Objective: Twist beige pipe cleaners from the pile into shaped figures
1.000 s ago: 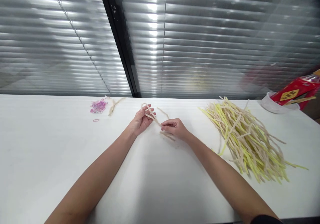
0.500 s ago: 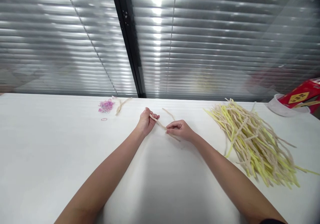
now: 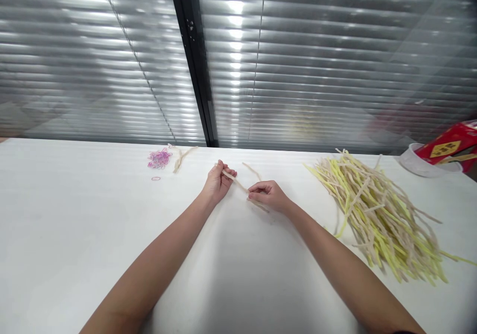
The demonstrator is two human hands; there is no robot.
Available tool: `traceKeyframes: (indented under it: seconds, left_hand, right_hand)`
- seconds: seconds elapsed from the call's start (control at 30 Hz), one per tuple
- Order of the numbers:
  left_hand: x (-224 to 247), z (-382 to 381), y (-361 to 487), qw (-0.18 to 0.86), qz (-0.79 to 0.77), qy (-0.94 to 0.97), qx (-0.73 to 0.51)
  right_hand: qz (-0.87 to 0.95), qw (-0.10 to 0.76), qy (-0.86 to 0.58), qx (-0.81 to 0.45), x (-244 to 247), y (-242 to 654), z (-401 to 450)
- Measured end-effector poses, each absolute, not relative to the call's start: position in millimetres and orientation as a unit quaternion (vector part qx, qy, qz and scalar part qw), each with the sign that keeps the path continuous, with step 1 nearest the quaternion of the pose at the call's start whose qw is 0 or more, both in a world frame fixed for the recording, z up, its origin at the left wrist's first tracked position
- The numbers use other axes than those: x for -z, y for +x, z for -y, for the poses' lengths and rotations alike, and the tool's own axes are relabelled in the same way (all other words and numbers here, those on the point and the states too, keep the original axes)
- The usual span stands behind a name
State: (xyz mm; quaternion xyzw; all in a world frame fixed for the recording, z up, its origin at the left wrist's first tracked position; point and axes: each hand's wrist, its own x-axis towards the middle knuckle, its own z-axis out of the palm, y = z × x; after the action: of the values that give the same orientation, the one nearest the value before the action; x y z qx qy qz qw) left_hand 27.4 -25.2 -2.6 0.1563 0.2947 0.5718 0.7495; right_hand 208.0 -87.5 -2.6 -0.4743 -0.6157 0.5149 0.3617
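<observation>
Near the middle of the white table (image 3: 93, 214), a beige strand (image 3: 238, 183) runs between my two hands. My left hand (image 3: 219, 181) pinches its upper left end between thumb and fingers. The fingertips of my right hand (image 3: 270, 195) are closed on its lower right part. Another beige length (image 3: 258, 205) shows just below my right fingers, and a thin piece (image 3: 252, 169) sticks up behind them; whether these join the held strand I cannot tell.
A large pile of beige and yellow strands (image 3: 376, 214) lies at the right. Beyond it are a clear plastic bowl (image 3: 421, 167) and a red package (image 3: 454, 142). Back left lie small pink and purple bands (image 3: 159, 159) and a knotted beige piece (image 3: 180, 160). Blinds (image 3: 316, 65) stand behind.
Both hands keep almost the same place and hold on the strand. The whole view has shifted very slightly.
</observation>
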Motion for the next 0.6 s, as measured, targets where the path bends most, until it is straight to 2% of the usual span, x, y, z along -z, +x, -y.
traceKeyframes:
  seconds: [0.4, 0.6]
  left_hand:
    - [-0.7, 25.1, 26.2, 0.751, -0.293, 0.144, -0.574]
    - [2.5, 23.8, 24.4, 0.759, -0.289, 0.168, -0.559]
  right_hand:
    - [0.606, 0.367, -0.478, -0.519, 4.4, 207.8, 86.4]
    - [0.578, 0.402, -0.488, -0.516, 6.0, 207.1, 85.3]
